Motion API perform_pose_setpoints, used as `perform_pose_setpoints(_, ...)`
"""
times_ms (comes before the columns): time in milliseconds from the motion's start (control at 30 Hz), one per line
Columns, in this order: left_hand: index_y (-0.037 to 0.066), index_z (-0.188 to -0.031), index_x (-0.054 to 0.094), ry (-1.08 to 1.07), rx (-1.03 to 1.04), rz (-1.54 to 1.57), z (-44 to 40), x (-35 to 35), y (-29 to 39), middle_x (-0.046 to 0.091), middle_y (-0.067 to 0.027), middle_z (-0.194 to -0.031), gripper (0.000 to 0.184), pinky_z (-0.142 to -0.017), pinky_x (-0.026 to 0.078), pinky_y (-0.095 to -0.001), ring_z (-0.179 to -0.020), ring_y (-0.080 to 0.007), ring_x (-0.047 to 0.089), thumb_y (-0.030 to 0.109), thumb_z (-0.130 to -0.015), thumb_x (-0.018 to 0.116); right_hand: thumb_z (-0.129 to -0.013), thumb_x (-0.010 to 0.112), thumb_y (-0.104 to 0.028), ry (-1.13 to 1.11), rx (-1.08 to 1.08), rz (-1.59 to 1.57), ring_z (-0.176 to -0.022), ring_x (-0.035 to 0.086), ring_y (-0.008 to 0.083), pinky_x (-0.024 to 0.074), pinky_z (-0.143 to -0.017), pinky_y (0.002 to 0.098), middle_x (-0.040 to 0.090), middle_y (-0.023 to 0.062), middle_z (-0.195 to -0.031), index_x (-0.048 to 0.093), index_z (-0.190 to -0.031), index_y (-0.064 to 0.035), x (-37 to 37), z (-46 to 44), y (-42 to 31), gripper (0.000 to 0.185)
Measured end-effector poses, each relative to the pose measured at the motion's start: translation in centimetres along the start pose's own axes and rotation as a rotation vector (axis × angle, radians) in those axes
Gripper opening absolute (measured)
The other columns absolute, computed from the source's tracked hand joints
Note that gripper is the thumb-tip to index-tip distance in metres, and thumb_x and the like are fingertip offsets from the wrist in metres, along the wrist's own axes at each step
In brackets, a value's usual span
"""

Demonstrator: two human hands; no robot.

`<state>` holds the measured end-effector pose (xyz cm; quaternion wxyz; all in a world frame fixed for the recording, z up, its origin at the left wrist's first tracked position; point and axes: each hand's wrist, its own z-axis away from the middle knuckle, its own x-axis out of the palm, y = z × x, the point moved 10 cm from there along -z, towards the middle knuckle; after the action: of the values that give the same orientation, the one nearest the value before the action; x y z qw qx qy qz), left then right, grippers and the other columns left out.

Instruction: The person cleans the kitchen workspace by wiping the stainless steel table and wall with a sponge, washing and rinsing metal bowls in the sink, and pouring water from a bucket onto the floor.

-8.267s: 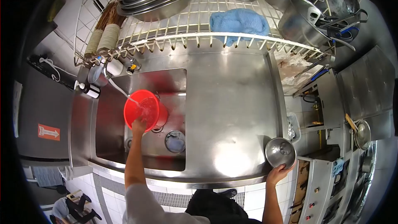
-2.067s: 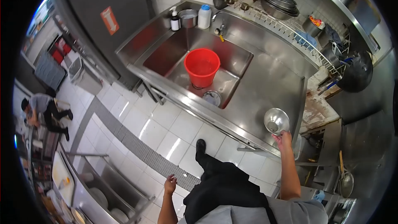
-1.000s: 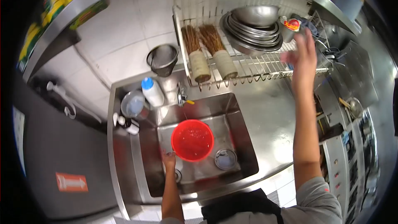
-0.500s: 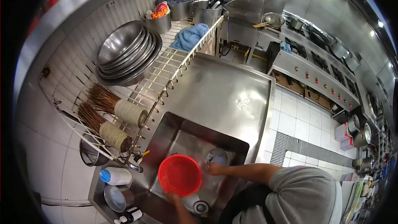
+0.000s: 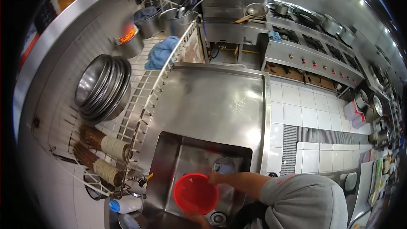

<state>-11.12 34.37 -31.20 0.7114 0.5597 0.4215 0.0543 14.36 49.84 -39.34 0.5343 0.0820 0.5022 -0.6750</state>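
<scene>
A round red plastic basin (image 5: 195,194) sits low in the steel sink (image 5: 178,141). My right hand (image 5: 215,179) grips its rim on the upper right side. At the basin's lower edge, my left hand (image 5: 197,218) holds the rim, its fingers partly blurred. Behind my right hand lies a round, pale, shiny dish-like object (image 5: 224,165) on the sink floor; its kind I cannot make out. The round drain (image 5: 218,219) shows beside the basin, near my left hand.
A steel counter (image 5: 207,97) adjoins the sink. Above its left side runs a white wire rack (image 5: 146,97) with stacked metal bowls (image 5: 101,87), whisk brushes (image 5: 108,171) and a blue cloth (image 5: 162,53). A tap (image 5: 142,181) and a blue-capped bottle (image 5: 127,205) are at the sink's left.
My right hand has come from beside the round pale object onto the basin's rim. The camera view has shifted, and my left hand stays at the basin's lower edge.
</scene>
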Motion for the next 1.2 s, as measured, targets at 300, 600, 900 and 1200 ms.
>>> perform_pose_setpoints(300, -0.002, -0.131, 0.048, -0.122, -0.304, 0.369, 5.1, -2.2, 0.6, 0.058, -0.0202, -0.120, 0.048, -0.089, 0.049, -0.0433, -0.104, -0.0316, 0.058, 0.007, -0.085, 0.055, -0.067, 0.056, -0.024, 0.025, 0.172, -0.515, -0.087, 0.066, 0.0302, 0.0531, -0.078, 0.0407, 0.067, 0.0184, -0.096, 0.063, -0.112, -0.0084, -6.7, 11.3, -3.1, 0.048)
perform_pose_setpoints(600, -0.001, -0.126, 0.057, 0.060, -0.087, 0.441, 10.5, -10.2, 25.5, 0.058, -0.0190, -0.120, 0.046, -0.085, 0.049, -0.0478, -0.100, -0.0333, 0.055, 0.015, -0.083, 0.065, -0.068, 0.059, -0.016, 0.234, -0.060, -0.779, -0.091, 0.064, 0.0343, 0.0494, -0.080, 0.0407, 0.065, 0.0213, -0.097, 0.062, -0.103, -0.0039, -20.0, 22.5, -8.0, 0.037)
perform_pose_setpoints(900, -0.003, -0.131, 0.050, -0.075, 0.117, 0.556, 18.6, -5.9, 46.1, 0.051, -0.0213, -0.131, 0.055, -0.092, 0.046, -0.0473, -0.112, -0.0345, 0.053, 0.026, -0.087, 0.064, -0.072, 0.066, -0.001, 0.437, -0.248, -1.146, -0.066, 0.055, 0.0097, 0.0455, -0.057, 0.0291, 0.057, 0.0038, -0.071, 0.053, -0.083, -0.0028, -35.2, 37.4, -1.6, 0.018)
perform_pose_setpoints(1200, -0.009, -0.130, 0.044, -0.737, 0.050, 0.757, 34.1, 16.3, 57.2, 0.057, -0.0210, -0.123, 0.045, -0.094, 0.048, -0.0379, -0.108, -0.0286, 0.059, 0.014, -0.092, 0.054, -0.075, 0.062, 0.001, 0.741, -0.035, -1.363, -0.064, 0.059, 0.0117, 0.0500, -0.051, 0.0283, 0.059, 0.0046, -0.077, 0.056, -0.095, -0.0029, -42.2, 56.5, 21.3, 0.022)
